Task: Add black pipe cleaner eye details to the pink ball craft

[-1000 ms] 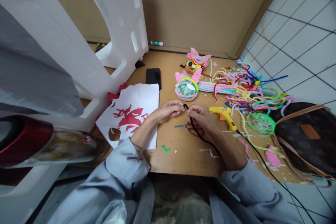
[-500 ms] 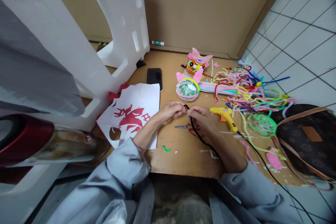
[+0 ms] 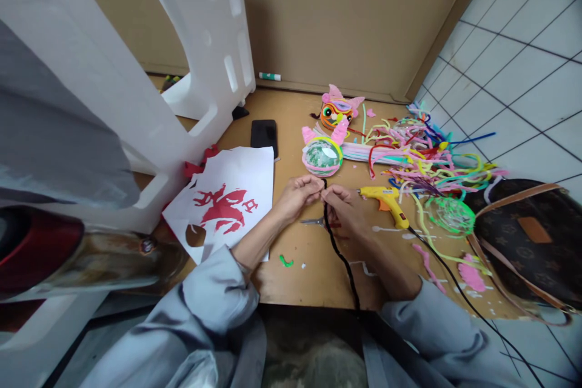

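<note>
My left hand (image 3: 297, 194) and my right hand (image 3: 348, 209) meet over the wooden board (image 3: 318, 267), both pinching the top of a black pipe cleaner (image 3: 339, 254). The black pipe cleaner trails down toward my lap. Small scissors (image 3: 313, 222) lie on the board just under my hands. A yellow glue gun (image 3: 386, 200) rests to the right of my right hand. A green and pink wrapped ball (image 3: 322, 156) sits just beyond my fingers.
A heap of coloured pipe cleaners (image 3: 427, 151) covers the right side. A pink owl figure (image 3: 339, 110), a black phone (image 3: 264, 133) and white paper with red cut-outs (image 3: 227, 203) lie on the board. White foam pieces (image 3: 182, 73) stand left; a brown bag (image 3: 522, 236) lies right.
The black pipe cleaner's loose tail has swung from the right, along my forearm, to hang straight down toward me. Both hands stay pinched at its top.
</note>
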`<state>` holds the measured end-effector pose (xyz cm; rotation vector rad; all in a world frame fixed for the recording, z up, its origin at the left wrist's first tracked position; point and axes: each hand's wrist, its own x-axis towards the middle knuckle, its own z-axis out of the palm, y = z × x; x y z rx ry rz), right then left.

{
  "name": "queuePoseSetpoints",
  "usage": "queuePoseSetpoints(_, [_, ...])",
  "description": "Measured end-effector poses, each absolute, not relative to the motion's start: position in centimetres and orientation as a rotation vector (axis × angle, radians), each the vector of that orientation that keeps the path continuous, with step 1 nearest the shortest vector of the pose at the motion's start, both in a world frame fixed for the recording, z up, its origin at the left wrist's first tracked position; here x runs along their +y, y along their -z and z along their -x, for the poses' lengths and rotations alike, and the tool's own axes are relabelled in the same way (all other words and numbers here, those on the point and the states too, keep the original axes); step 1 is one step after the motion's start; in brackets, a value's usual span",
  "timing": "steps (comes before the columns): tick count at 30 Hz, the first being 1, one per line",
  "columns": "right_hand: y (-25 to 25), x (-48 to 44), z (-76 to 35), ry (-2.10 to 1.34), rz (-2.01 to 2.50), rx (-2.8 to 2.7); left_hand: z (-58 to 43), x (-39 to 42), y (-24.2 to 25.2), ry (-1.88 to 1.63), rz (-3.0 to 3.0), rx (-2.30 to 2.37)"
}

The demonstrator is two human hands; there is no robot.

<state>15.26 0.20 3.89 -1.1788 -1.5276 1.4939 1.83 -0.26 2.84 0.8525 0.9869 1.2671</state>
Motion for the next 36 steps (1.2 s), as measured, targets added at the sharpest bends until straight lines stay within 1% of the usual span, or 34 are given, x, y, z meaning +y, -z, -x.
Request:
queuePoseSetpoints(4, [-4.6, 0.7, -15.8, -1.496, 1.22, -1.588, 0.0, 0.0, -3.3, -1.13, -1.044, 0.985])
queuePoseSetpoints(11, [-5.1, 1.4, -17.0, -1.59, 1.169, -1.784, 2.5, 0.0, -4.7, -1.111, -1.317, 1.127])
queuePoseSetpoints(15, [-5.1, 1.5, -17.3, -1.592, 1.154, -1.901, 2.8, -0.2, -4.9, -0.943, -1.486, 1.101])
queuePoseSetpoints(24, [-5.2, 1.8, -17.7, -1.542, 1.171, -2.017, 2.6, -0.2, -4.7, -0.799, -1.638, 1.102])
queuePoseSetpoints(27, [-5.1, 1.9, -17.6, -1.531, 1.166, -1.987, 1.9, -0.6, -5.0, -0.84, -1.697, 1.154])
queuePoseSetpoints(30, [-4.9, 1.6, -17.1, -1.499, 1.153, -1.911, 0.8, -0.8, -4.8, -0.975, -1.67, 1.247])
queuePoseSetpoints(32, [-4.7, 1.2, -16.5, -1.401, 1.165, -1.869, -0.1, -0.8, -4.0, -1.118, -1.557, 1.282])
queuePoseSetpoints(36, [-4.3, 0.8, -15.7, -1.144, 1.145, -1.882, -1.8, -0.3, -1.8, -1.32, -1.224, 1.203])
